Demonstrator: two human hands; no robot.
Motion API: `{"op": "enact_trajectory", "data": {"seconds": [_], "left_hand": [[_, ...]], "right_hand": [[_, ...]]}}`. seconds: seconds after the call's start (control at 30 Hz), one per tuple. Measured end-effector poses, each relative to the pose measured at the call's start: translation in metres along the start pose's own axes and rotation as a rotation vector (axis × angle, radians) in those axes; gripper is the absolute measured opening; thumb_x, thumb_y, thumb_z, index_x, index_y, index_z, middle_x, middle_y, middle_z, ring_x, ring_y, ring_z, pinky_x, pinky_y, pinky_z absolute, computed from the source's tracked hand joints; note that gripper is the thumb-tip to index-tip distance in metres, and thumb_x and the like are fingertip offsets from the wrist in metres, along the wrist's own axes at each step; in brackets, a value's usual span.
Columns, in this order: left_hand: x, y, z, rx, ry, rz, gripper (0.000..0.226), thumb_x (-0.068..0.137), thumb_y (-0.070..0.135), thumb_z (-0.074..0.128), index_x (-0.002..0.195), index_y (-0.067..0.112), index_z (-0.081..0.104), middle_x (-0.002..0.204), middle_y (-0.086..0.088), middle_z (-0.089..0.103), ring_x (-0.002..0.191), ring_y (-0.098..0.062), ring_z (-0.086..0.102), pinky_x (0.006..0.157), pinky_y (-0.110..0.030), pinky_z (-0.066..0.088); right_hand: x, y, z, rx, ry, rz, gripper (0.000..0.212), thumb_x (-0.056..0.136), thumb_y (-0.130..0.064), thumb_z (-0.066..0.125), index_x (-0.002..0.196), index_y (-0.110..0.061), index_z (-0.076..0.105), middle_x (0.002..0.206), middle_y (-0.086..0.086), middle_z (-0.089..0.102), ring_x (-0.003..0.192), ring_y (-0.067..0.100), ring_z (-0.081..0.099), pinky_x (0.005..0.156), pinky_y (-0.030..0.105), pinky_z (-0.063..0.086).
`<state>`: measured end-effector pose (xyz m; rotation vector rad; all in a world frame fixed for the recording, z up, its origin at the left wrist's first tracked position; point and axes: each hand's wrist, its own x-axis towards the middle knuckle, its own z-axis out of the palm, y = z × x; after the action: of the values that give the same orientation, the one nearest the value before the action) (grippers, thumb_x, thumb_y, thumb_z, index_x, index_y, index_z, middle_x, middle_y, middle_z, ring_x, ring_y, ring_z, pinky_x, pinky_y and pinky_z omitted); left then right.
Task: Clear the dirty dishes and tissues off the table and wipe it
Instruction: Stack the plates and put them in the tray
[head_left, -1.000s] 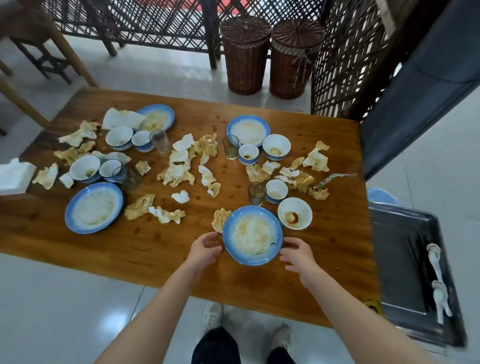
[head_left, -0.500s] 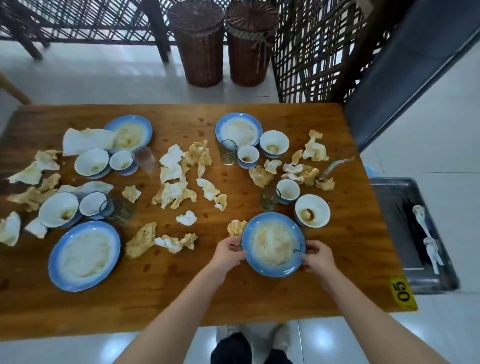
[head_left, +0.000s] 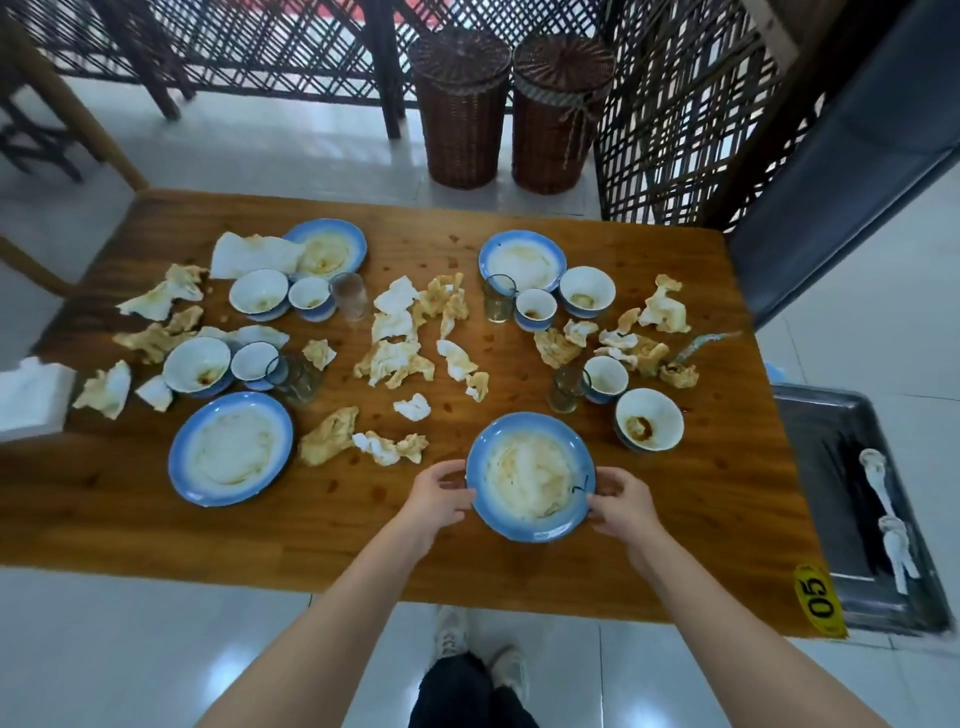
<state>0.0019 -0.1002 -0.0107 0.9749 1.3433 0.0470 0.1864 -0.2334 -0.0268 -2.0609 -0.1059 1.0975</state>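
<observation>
Plate (head_left: 530, 478) at counter (head_left: 156, 540) near edge, btwn left hand (head_left: 439, 499) & right hand (head_left: 618, 506); bowl (head_left: 649, 418) behind-right of it; tissues (head_left: 395, 358) mid-counter; tray (head_left: 831, 467) beyond right edge.

Glossy wooden table (head_left: 156, 525), crumpled paper tissues (head_left: 395, 358), woven wicker baskets (head_left: 460, 109).

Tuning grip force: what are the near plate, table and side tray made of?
Plate: glazed ceramic or enamel by its glossy blue rim; cannot tell which. Table: varnished wood, grain and sheen visible. Tray: likely stainless steel, grey reflective surface.
</observation>
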Motion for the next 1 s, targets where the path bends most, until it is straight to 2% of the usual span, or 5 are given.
{"op": "enact_trajectory", "data": {"seconds": [0.33,0.5,0.63,0.77,1.0], "left_hand": [[-0.012,-0.020,-0.123,-0.145,0.151,-0.023,0.047,0.084,0.004,0.069,0.124,0.021,0.054,0.112,-0.003,0.057,0.101,-0.018,0.058,0.085,-0.032,0.050],[-0.002,-0.029,-0.200,-0.192,0.174,0.019,0.042,0.088,0.001,0.062,0.125,0.016,0.052,0.095,-0.009,0.062,0.076,-0.014,0.055,0.065,-0.025,0.045],[0.010,-0.026,-0.264,-0.196,0.197,0.006,0.040,0.089,0.004,0.064,0.124,0.021,0.053,0.106,-0.005,0.060,0.094,-0.018,0.059,0.080,-0.030,0.048],[0.022,-0.027,-0.322,-0.130,0.232,0.021,0.042,0.088,0.005,0.064,0.127,0.020,0.054,0.103,-0.002,0.059,0.094,-0.019,0.061,0.066,-0.025,0.048],[0.044,-0.023,-0.378,-0.084,0.211,0.032,0.043,0.086,0.005,0.066,0.126,0.017,0.054,0.102,-0.003,0.060,0.090,-0.016,0.060,0.065,-0.025,0.045]], "right_hand": [[-0.030,-0.043,0.115,-0.115,-0.203,-0.075,0.041,0.082,-0.002,0.068,0.116,-0.018,0.052,0.097,0.000,0.059,0.084,0.016,0.061,0.065,0.029,0.049],[-0.041,-0.066,0.190,-0.193,-0.236,-0.103,0.039,0.083,-0.003,0.066,0.118,-0.018,0.054,0.102,-0.003,0.058,0.090,0.018,0.062,0.069,0.031,0.052],[-0.049,-0.078,0.253,-0.205,-0.250,-0.082,0.036,0.085,-0.004,0.064,0.118,-0.016,0.055,0.100,-0.004,0.056,0.090,0.017,0.061,0.072,0.032,0.054],[-0.058,-0.088,0.310,-0.173,-0.277,-0.023,0.030,0.087,-0.010,0.063,0.114,-0.021,0.053,0.094,-0.005,0.057,0.085,0.016,0.061,0.071,0.033,0.050],[-0.064,-0.096,0.366,-0.132,-0.238,0.042,0.031,0.089,-0.010,0.061,0.118,-0.018,0.054,0.095,0.000,0.062,0.075,0.017,0.062,0.062,0.031,0.047]]}}
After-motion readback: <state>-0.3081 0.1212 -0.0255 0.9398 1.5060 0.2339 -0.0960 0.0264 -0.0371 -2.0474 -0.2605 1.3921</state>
